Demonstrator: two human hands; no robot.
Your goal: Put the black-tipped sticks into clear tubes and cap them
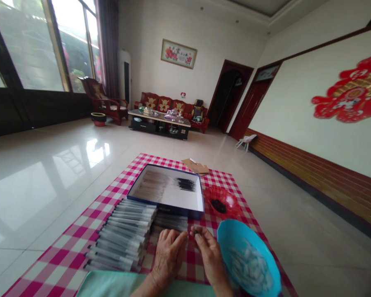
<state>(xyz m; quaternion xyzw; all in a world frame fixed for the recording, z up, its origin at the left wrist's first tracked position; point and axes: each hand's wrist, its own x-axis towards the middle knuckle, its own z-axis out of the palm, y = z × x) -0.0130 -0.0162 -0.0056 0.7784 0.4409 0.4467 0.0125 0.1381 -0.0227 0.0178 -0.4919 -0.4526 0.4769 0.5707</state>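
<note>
My left hand (170, 251) is closed over the front of the checked cloth, its thumb and forefinger pressed together; what they hold, if anything, is hidden. Close beside it, my right hand (207, 249) pinches a small dark piece (197, 232) between thumb and fingertips. Just beyond my hands lie several clear thin tubes (170, 222). To the left is a pile of pens (122, 235) with clear barrels, white caps and dark ends. A blue-rimmed box lid (170, 170) holds clear slim tubes and short black sticks.
Right of my hands stands a blue bowl (224, 231) of whitish caps. Behind it, a red flower-shaped dish (233, 204) holds small dark pieces. Brown cardboard (196, 166) lies at the far edge of the checked tablecloth (64, 251). A green cloth (111, 284) is nearest me.
</note>
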